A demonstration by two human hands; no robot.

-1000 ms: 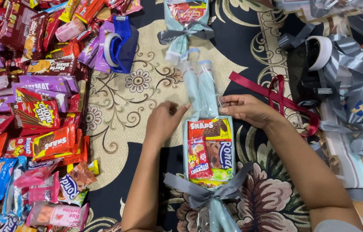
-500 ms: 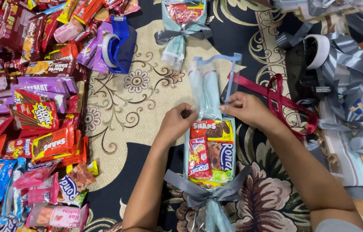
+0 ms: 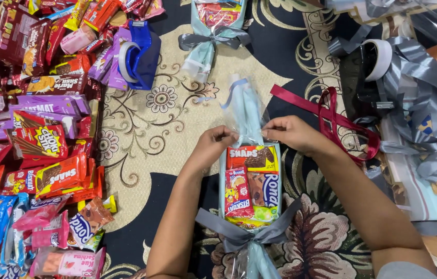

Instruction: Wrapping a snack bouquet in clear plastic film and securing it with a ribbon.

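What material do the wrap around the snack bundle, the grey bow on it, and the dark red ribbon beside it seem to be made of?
Clear wrap around the snack bundle: probably thin plastic film; see-through, glossy, creased.
Grey bow: apparently satin-like synthetic ribbon; flat with a soft sheen.
Dark red ribbon: similar ribbon, smooth, slightly shiny.

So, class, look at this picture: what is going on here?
A person sits over a patterned rug and pinches the clear wrap of a snack parcel with both hands, left hand and right hand, just above the snacks. A grey ribbon bow already ties its near end. A heap of loose snack packs lies on the left, with a finished parcel farther up.
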